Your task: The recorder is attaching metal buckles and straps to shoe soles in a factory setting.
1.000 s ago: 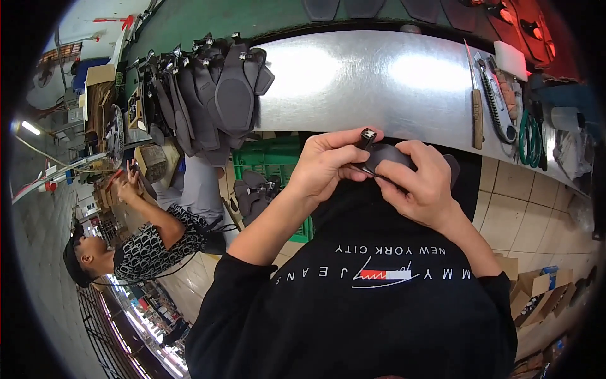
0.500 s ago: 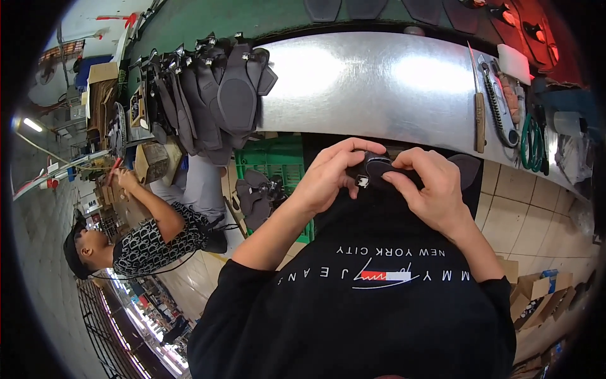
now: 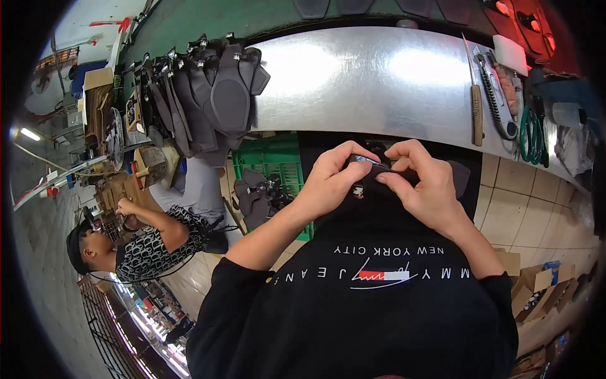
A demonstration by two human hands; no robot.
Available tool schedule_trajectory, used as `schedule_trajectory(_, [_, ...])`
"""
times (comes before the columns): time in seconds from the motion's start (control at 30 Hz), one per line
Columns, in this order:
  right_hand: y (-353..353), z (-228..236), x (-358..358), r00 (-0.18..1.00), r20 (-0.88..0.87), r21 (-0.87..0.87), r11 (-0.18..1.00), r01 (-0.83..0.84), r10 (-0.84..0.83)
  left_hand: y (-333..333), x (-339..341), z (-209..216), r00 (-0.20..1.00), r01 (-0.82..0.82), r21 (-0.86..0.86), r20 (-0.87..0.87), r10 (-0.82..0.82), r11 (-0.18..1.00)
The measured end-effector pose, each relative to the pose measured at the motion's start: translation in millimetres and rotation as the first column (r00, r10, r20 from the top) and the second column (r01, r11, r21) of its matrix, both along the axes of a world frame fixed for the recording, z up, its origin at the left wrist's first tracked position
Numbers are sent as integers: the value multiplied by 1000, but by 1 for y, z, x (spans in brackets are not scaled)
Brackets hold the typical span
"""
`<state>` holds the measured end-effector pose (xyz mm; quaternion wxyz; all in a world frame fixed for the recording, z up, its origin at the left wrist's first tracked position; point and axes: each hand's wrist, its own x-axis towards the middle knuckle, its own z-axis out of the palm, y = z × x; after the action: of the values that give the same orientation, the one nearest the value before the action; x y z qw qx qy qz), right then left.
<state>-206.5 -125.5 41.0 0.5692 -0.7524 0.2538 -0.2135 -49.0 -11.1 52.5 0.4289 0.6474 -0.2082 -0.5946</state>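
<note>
In front of my chest, just below the bench's near edge, a dark strap-like piece with a shiny metal fitting is held between both hands. My left hand grips its left end between thumb and fingers. The thumb and bent fingers of my right hand close on its right end. Much of the piece is hidden by fingers and blends into my black shirt. Similar dark grey flat pieces, with straps and metal fittings, hang in an overlapping row off the bench's left end.
The shiny metal bench spans ahead. At its right lie a wooden-handled awl, a cutter knife and green-handled scissors. A green crate with more dark pieces stands below left. A co-worker sits at left; cardboard boxes stand lower right.
The dark piece has tilted in my hands, so its round face shows less. My left thumb now lies over its top, and my right fingers have lifted slightly. The co-worker's hand has lowered.
</note>
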Motion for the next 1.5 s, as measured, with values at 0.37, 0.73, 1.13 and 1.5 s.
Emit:
schedule_trajectory(0.37, [-23,4,1,967,-94,315,929,-196,236,1,2,8,987,37,-97,156,-22,995])
schedule_trajectory(0.73, [-114,-20,-7,878,81,-687,612,392,-472,31,54,-30,527,-739,73,-556,642,670])
schedule_trajectory(1.13, [-47,-14,3,998,-59,-45,999,0,-3,5,36,-24,225,-738,275,-760,609,616])
schedule_trajectory(1.5, [17,-33,24,986,112,457,875,-159,120,-12,6,-27,243,-698,299,-755,609,650])
